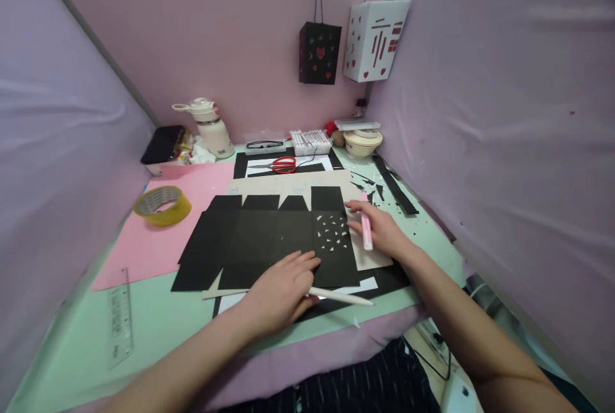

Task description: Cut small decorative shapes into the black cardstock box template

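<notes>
A black paper cut-out (259, 240) with several folded panels lies flat on the table; one panel has small white cut holes (334, 234). My left hand (281, 288) rests flat on its near edge, fingers stretched out, with a white pen (341, 298) lying under or beside the fingers. My right hand (379, 230) sits at the sheet's right edge on a beige card (298, 184) and holds a pink craft knife or pen (366, 228) along its fingers.
A yellow tape roll (162, 205) sits on pink paper (192, 208) at left. A clear ruler (120, 323) lies near left. Red scissors (283, 164), a marker box (311, 141), a bowl (362, 143) and a white kettle (211, 126) stand at the back. Two paper lanterns (319, 53) hang above.
</notes>
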Available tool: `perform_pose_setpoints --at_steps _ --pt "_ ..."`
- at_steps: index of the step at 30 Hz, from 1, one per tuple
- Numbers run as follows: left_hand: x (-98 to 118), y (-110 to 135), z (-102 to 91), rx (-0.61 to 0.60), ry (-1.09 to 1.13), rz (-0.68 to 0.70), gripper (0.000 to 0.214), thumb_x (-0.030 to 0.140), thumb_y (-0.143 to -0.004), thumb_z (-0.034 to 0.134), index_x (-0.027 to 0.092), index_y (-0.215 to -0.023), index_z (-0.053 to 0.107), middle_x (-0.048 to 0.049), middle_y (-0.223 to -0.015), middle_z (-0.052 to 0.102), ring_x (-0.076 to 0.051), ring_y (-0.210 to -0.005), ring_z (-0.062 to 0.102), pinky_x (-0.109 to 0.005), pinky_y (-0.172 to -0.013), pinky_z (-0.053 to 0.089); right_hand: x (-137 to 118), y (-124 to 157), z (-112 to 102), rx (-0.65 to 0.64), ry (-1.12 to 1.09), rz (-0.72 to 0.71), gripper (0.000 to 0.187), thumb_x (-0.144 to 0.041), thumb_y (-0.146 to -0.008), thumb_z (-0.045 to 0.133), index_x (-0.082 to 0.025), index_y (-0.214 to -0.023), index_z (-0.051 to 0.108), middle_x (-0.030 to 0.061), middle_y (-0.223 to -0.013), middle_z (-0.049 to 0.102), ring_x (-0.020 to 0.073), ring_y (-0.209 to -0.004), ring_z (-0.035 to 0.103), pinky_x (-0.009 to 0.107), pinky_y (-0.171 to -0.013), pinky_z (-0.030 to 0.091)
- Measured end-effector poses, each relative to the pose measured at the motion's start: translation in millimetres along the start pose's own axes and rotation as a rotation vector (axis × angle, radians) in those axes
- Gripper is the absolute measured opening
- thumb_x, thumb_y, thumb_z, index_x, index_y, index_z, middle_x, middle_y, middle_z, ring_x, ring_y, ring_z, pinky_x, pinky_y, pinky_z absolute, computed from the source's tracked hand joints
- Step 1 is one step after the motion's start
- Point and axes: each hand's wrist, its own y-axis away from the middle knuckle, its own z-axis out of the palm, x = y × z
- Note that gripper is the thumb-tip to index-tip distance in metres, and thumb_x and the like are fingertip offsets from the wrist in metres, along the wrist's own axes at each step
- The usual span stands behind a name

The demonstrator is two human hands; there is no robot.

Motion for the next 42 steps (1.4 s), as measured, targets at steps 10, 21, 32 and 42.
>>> perform_pose_setpoints --at_steps 10,21,32,42 --pt "17.2 -8.7 21.0 0.022 -0.009 -0.185 0.023 0.036 -0.086 0.061 0.013 -0.085 0.054 -0.0201 -0.138 0.046 -0.032 -0.135 0.034 -0.051 -0.110 0.032 16.5 -59.1 19.4 -0.250 0.120 -0.150 0.041 -0.032 -0.078 0.067 -0.026 -0.117 0.055 0.0068 -0.123 0.061 0.0251 -0.115 0.055 0.054 -0.111 0.020" --pt "33.0 -31.7 31.3 0.188 0.136 -0.215 0.017 0.032 -0.088 0.057 0.015 -0.087 0.054 -0.0172 -0.136 0.049 -0.029 -0.134 0.036 -0.051 -0.111 0.029 42.8 -47.4 -11.0 0.249 -0.054 0.089 0.024 -0.029 -0.083 0.055 -0.026 -0.106 0.055 0.0061 -0.118 0.064 0.0243 -0.106 0.061 0.043 -0.093 0.044" --pt "-0.2 -0.5 3.5 0.785 0.482 -0.780 0.032 0.035 -0.096 0.031 0.020 -0.107 0.057 -0.0057 -0.104 0.063 -0.021 -0.097 0.059 -0.034 -0.084 0.045 72.0 -41.2 -18.9 0.001 0.302 -0.013 0.047 -0.009 -0.075 0.040 -0.020 -0.118 0.057 0.0122 -0.121 0.059 0.0306 -0.123 0.046 0.048 -0.096 0.041" --pt "-7.1 -0.5 3.7 0.739 0.661 -0.876 0.027 0.045 -0.092 0.044 0.021 -0.080 0.047 0.0068 -0.054 0.051 -0.011 -0.049 0.046 -0.023 -0.054 0.036 94.8 -42.1 -6.1 -0.017 0.475 -0.006 0.057 -0.011 -0.075 0.041 -0.017 -0.131 0.052 0.0131 -0.120 0.061 0.0323 -0.120 0.047 0.049 -0.096 0.041"
